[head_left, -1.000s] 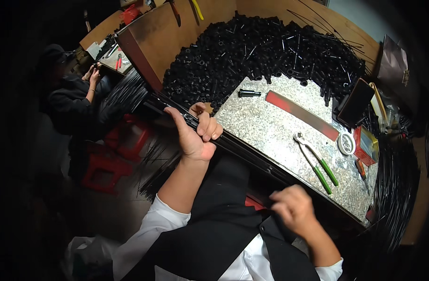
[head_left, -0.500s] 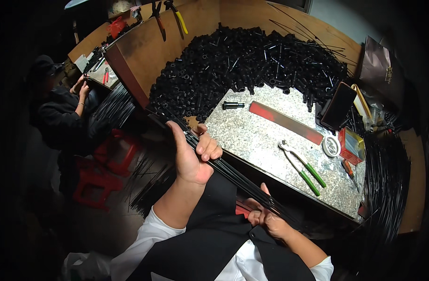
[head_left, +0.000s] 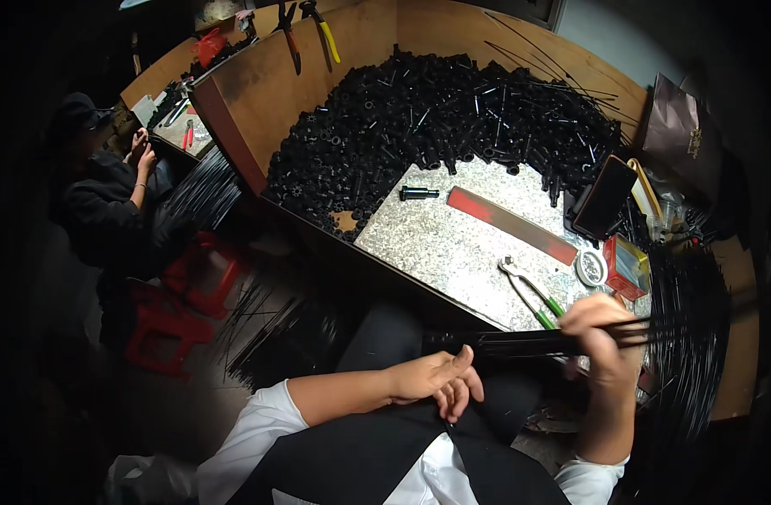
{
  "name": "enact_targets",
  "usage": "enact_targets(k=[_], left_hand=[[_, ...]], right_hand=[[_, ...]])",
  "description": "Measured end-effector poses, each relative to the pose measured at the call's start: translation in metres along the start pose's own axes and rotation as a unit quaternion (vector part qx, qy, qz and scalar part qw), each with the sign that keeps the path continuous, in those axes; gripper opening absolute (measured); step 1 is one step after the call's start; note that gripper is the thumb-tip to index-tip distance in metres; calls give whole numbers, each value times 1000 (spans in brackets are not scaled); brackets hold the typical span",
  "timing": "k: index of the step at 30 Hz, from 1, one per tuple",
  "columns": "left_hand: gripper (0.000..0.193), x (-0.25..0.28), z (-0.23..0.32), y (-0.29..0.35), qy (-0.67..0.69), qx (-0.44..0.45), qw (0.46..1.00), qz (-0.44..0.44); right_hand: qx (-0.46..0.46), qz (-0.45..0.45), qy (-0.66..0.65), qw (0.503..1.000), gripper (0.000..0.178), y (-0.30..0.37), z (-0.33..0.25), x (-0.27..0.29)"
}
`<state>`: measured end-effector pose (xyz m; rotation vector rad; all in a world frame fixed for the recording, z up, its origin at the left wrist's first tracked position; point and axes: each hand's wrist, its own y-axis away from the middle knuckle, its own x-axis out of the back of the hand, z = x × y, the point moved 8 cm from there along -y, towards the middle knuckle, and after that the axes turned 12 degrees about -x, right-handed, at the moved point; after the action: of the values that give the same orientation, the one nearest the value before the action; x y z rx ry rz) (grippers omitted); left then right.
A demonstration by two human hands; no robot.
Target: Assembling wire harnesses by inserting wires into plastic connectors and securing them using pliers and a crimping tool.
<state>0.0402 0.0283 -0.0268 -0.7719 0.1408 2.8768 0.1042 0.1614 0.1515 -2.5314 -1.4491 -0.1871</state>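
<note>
My right hand point(head_left: 603, 337), slightly blurred, is closed around a bundle of thin black rods point(head_left: 520, 342) over the bench's front right corner. The bundle lies almost level, running from above my lap toward the right. My left hand point(head_left: 436, 383) is just below the bundle's left end, thumb and fingers apart, holding nothing. Behind my right hand are nippers with green handles point(head_left: 527, 290), their handle ends partly hidden. Another mass of thin black rods point(head_left: 688, 353) hangs along the bench's right side.
A big heap of black tubular parts point(head_left: 453, 109) covers the back of the speckled bench point(head_left: 436, 252). On it lie a red-grey bar point(head_left: 512, 225), a black fitting point(head_left: 419, 194), a white dish point(head_left: 591, 268) and a phone point(head_left: 604, 198). Red stools point(head_left: 204, 273) and a co-worker point(head_left: 99, 194) are at left.
The bundle has swung from a slant on the left to nearly level on the right, carried by my right hand. My left hand has let go and come down toward my lap.
</note>
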Motion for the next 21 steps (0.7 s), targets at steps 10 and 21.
enact_targets(k=[10,21], left_hand=[[70,23,194,16,-224,-472,818,239],[37,17,208,-11,-76,-356,929,72]], right_hand=[[-91,-178,183,963,25,-10,131,-119],[-54,-305,204,929,30,-9,112,-118]])
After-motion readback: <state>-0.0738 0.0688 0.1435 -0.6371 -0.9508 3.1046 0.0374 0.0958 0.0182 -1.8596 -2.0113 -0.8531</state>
